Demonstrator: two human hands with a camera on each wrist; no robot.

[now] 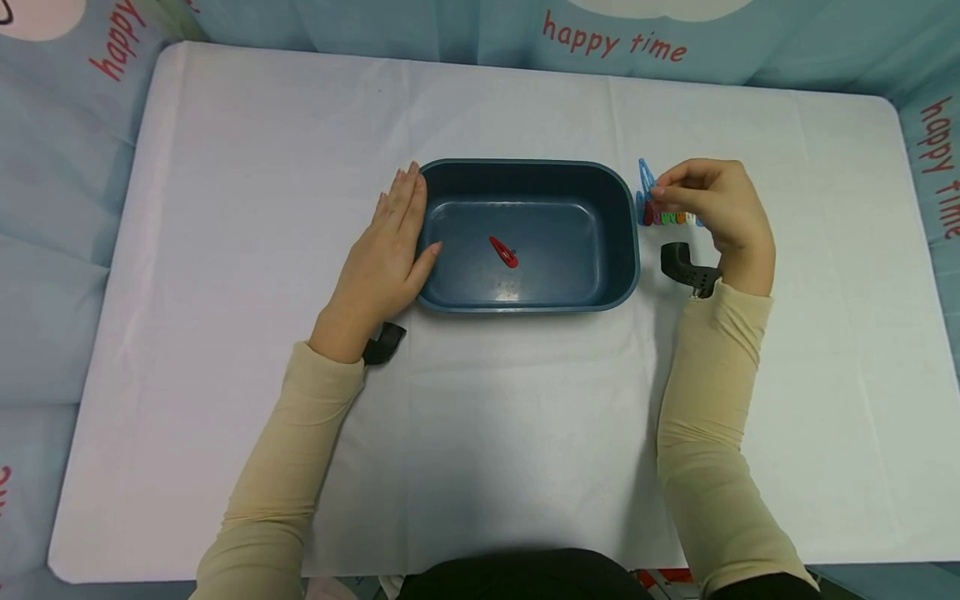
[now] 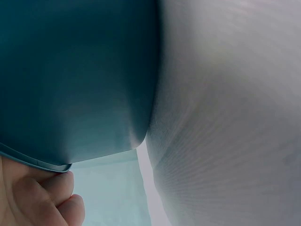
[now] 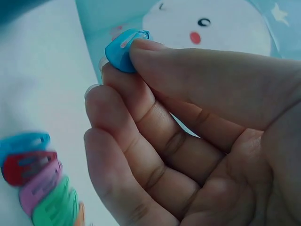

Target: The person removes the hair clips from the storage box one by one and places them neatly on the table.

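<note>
Between thumb and fingertips my right hand (image 1: 712,196) pinches a blue snap hair clip (image 3: 121,52), raised above a row of other clips just right of the bin. My left hand (image 1: 386,242) lies with straight fingers along the left rim of a dark blue rectangular bin (image 1: 525,305), its thumb over the edge. In the left wrist view its fingers (image 2: 47,197) touch the underside of the bin's rim. One red hair clip (image 1: 503,252) lies on the bin floor. In the right wrist view a blue clip (image 3: 23,141), a red clip (image 3: 28,165), a pink one and green ones lie side by side.
A white cloth-covered table (image 1: 525,417) holds everything, with a blue curtain (image 1: 487,33) behind its far edge. Black wrist camera mounts (image 1: 384,343) stick out beside both wrists. The bin's raised right wall stands between the clip row and the bin's inside.
</note>
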